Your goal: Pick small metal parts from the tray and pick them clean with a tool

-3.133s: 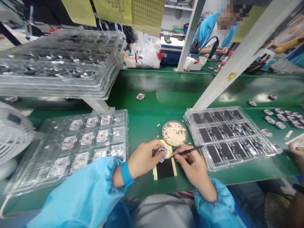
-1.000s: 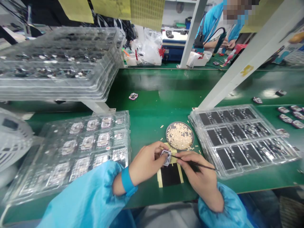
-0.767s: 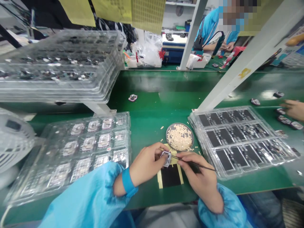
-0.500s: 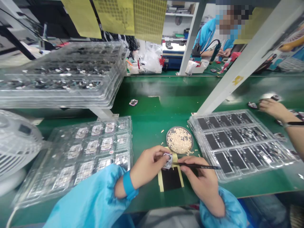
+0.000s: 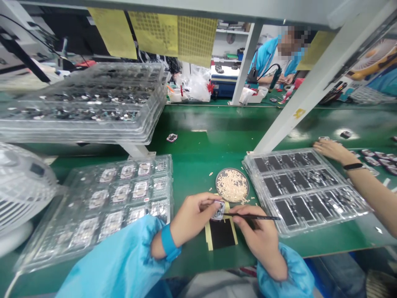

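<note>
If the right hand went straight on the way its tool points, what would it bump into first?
Probably the small square part in the left hand: the thin black tool in the right hand points at it. The tip may already touch it; depth is unclear.

We see a fan at left, yellow sheets hanging above, and a blue box near a plastic bag.

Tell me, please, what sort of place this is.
It looks like an electronics assembly or repair workshop: the left hand holds a small framed part, the right hand holds a thin dark tool by it, and a clear tray holds similar parts.
</note>
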{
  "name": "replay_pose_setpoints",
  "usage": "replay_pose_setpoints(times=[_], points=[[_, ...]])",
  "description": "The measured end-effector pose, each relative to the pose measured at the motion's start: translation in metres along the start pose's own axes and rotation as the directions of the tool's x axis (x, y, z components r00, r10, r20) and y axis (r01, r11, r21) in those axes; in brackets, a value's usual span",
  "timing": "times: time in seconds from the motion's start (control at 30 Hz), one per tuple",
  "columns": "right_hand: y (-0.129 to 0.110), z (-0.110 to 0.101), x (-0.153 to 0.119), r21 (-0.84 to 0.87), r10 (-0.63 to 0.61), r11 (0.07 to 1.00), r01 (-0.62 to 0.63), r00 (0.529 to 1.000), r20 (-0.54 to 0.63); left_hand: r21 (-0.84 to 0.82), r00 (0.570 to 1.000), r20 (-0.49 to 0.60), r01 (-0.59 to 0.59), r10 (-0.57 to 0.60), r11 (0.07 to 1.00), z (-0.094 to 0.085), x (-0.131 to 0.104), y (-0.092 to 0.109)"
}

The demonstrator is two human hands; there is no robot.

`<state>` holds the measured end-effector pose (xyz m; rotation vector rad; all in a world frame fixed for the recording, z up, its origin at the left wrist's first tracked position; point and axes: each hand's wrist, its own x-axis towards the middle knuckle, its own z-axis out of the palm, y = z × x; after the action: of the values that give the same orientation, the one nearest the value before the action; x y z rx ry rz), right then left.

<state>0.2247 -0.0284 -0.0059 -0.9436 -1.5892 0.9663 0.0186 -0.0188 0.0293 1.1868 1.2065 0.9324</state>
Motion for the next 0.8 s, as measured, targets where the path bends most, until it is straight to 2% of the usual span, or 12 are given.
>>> replay_pose_setpoints(times=[0.23, 0.37, 0.43, 0.5, 0.6, 0.63, 0.67, 0.7, 0.73, 0.77, 0.8], points=[[-0.009, -0.004, 0.001, 0.201, 0.190, 0.959, -0.201, 0.979, 0.072, -0.015, 1.000, -0.029, -0.006, 0.005, 1.000, -0.006, 0.004, 0.002], [-0.027, -0.015, -0.004, 0.248, 0.170, 0.951, -0.182, 0.983, 0.069, -0.017, 0.998, -0.066, -0.007, 0.006, 1.000, -0.006, 0.005, 0.005], [-0.041, -0.031, -0.002, 0.234, 0.135, 0.961, -0.145, 0.989, 0.057, -0.053, 0.998, -0.059, -0.027, 0.024, 0.998, -0.006, 0.005, 0.005], [-0.054, -0.057, 0.008, 0.164, 0.118, 0.980, -0.117, 0.993, 0.003, -0.103, 0.998, -0.056, -0.027, 0.022, 0.994, -0.005, 0.005, 0.003], [-0.066, -0.114, 0.034, -0.126, 0.108, 0.983, -0.134, 0.975, -0.197, -0.107, 0.998, -0.050, 0.018, -0.024, 0.994, -0.005, 0.006, -0.001], [-0.066, -0.135, 0.044, -0.278, 0.086, 0.945, -0.171, 0.952, -0.294, -0.090, 0.998, -0.043, 0.032, -0.036, 0.995, -0.006, 0.007, -0.002], [-0.065, -0.154, 0.054, -0.452, 0.062, 0.863, -0.225, 0.936, -0.346, -0.071, 0.999, -0.035, 0.037, -0.040, 0.997, -0.006, 0.007, -0.003], [-0.062, -0.172, 0.063, -0.609, 0.032, 0.740, -0.287, 0.919, -0.393, -0.058, 0.999, -0.025, 0.037, -0.039, 0.998, -0.006, 0.007, -0.003], [-0.056, -0.187, 0.071, -0.730, 0.046, 0.576, -0.368, 0.906, -0.420, -0.055, 0.999, -0.013, 0.036, -0.037, 0.998, -0.007, 0.007, -0.003], [-0.050, -0.198, 0.078, -0.807, 0.099, 0.407, -0.429, 0.899, -0.428, -0.057, 0.999, -0.001, 0.034, -0.034, 0.998, -0.007, 0.007, -0.003], [-0.043, -0.207, 0.084, -0.840, 0.144, 0.278, -0.466, 0.885, -0.443, -0.062, 0.999, 0.010, 0.035, -0.034, 0.997, -0.006, 0.007, -0.003]])
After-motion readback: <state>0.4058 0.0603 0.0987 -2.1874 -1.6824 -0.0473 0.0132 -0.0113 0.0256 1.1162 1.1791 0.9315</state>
